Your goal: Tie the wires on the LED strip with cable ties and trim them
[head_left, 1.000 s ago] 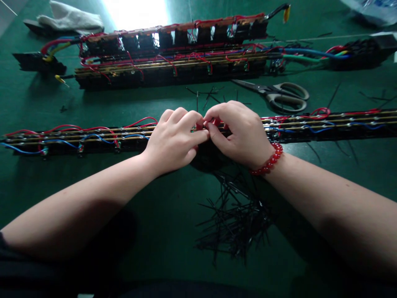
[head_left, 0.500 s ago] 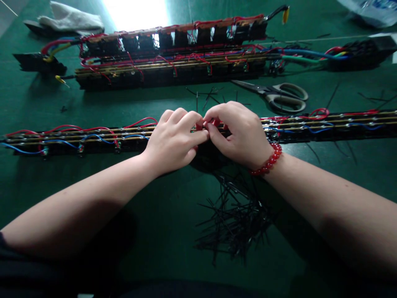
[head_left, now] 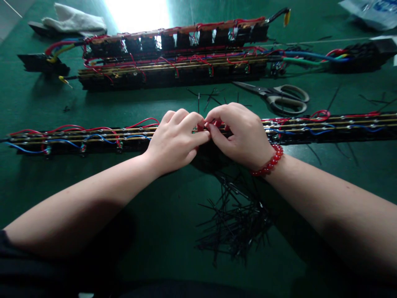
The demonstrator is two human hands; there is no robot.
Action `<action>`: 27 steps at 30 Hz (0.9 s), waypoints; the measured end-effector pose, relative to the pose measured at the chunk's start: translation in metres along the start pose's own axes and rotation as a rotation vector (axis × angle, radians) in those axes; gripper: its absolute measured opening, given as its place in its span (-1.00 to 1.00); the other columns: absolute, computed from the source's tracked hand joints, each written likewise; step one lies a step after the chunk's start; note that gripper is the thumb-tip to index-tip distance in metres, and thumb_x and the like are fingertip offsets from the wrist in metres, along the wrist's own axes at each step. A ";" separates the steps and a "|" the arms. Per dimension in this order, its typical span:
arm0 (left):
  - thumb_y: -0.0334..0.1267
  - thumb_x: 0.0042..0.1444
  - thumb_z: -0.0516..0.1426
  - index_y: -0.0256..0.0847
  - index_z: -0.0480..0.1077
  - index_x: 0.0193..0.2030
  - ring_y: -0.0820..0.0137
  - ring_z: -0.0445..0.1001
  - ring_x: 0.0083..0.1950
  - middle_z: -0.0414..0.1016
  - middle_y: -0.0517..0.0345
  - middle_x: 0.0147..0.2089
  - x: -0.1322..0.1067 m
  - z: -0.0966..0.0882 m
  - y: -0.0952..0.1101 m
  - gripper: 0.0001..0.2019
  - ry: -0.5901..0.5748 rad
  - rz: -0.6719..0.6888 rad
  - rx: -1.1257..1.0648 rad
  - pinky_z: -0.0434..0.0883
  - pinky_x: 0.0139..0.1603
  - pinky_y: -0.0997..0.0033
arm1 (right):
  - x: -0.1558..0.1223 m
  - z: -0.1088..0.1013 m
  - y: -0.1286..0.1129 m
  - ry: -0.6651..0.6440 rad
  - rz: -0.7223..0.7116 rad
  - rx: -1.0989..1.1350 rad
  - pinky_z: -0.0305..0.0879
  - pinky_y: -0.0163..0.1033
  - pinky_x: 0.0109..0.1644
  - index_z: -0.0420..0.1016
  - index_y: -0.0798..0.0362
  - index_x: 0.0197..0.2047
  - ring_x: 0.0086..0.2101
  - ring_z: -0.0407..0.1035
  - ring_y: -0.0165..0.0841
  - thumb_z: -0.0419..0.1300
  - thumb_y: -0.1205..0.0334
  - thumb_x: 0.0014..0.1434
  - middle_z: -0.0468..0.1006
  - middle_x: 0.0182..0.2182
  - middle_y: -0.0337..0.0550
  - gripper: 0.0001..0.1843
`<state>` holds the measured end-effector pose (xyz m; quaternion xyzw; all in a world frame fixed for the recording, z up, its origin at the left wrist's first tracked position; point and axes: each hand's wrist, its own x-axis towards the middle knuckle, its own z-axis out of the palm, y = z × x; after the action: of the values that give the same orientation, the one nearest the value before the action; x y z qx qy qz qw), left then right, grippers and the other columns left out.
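A long black strip assembly [head_left: 313,128] with brass rods, red and blue wires and small circuit boards lies across the green table. Over its middle, my left hand [head_left: 178,138] has its thumb and fingers pinched close to the rods. My right hand [head_left: 237,128], with a red bead bracelet [head_left: 273,160] at the wrist, pinches at the same spot. The fingertips of both hands meet there, and whatever small thing they grip is hidden. Below the hands lies a loose heap of thin black cable ties [head_left: 235,219].
Scissors [head_left: 287,99] with grey-black handles lie just beyond the right hand, beside scattered black tie pieces [head_left: 207,97]. Farther back stand further wired assemblies [head_left: 173,76] with thick cables. A white glove [head_left: 76,20] is at back left, a plastic bag [head_left: 372,14] at back right.
The whole view has shifted slightly right and down. Both hands keep their pinch at the same place on the strip.
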<state>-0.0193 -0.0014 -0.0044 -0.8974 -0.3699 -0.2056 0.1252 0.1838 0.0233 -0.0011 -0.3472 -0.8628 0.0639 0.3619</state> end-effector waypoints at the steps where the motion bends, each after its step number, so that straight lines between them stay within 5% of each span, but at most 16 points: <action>1: -0.42 0.14 0.11 -0.06 0.49 -0.11 0.15 0.31 0.02 0.41 0.03 0.01 0.000 0.000 0.000 -0.76 0.009 -0.001 0.005 0.35 -0.03 0.04 | 0.000 0.000 0.000 -0.004 0.008 0.008 0.35 -0.11 -0.12 0.47 0.01 -0.18 -0.23 0.45 -0.26 0.12 0.33 0.29 0.61 -0.26 -0.15 -0.89; 27: -0.33 0.29 0.08 -0.20 0.44 -0.19 0.24 0.37 -0.05 0.47 0.00 -0.09 0.002 -0.003 0.003 -0.89 0.011 -0.128 -0.096 0.38 0.01 0.17 | 0.002 -0.002 -0.003 -0.004 0.110 0.085 0.33 -0.17 -0.23 0.50 0.00 -0.21 -0.30 0.42 -0.33 0.15 0.32 0.27 0.61 -0.28 -0.18 -0.90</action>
<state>-0.0162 -0.0033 -0.0013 -0.8758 -0.4153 -0.2355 0.0707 0.1821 0.0224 0.0026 -0.3783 -0.8396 0.1211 0.3704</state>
